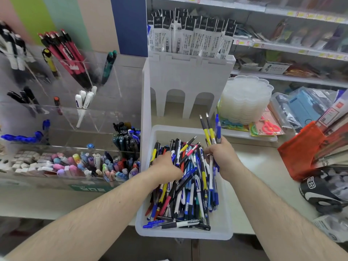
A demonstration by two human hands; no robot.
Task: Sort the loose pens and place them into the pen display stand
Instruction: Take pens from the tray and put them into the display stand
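Loose pens lie heaped in a white tray on the tabletop, just in front of the clear display stand at left. My left hand rests among them, fingers curled into the pile; what it grips I cannot tell. My right hand clutches a few pens upright above the tray.

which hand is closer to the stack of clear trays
Right. The right hand, gripping a few pens, is raised just below and left of the clear trays. The left hand is farther left, down in the pen bin.
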